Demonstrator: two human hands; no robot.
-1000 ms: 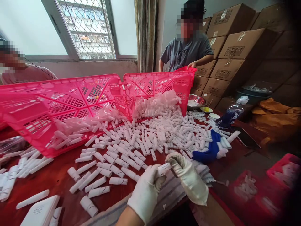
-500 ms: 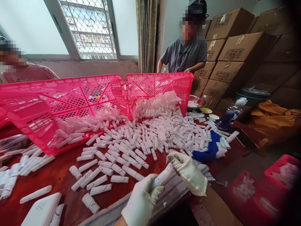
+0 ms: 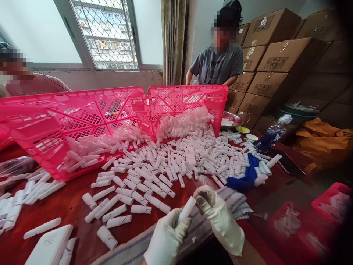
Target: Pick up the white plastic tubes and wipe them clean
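A short white tube (image 3: 186, 210) slants upward out of my left hand (image 3: 167, 235), which wears a white glove and is closed round its lower end. My right hand (image 3: 216, 217), gloved as well, has its fingers bent and pinched at the tube's upper end. Whether anything small lies inside that pinch is hidden. Below both hands spreads a grey-striped towel (image 3: 138, 247) along the table's near edge. Many similar white tubes (image 3: 147, 198), some with dark curved marks, lie loose on the red table (image 3: 79, 235) beyond my hands.
Two pink baskets (image 3: 110, 106) lie tipped, spilling tubes. A blue cloth (image 3: 246, 175), a bottle (image 3: 273, 134) and a phone (image 3: 288, 162) are to the right. A white power bank (image 3: 51, 244) rests at left. Pink bins (image 3: 331, 200) stand lower right. Two people are across the table; cartons (image 3: 275, 55) are stacked behind.
My right hand has shifted slightly left and down, with its wrist lower. The tube in my left hand now shows a plain white side instead of its dark mark.
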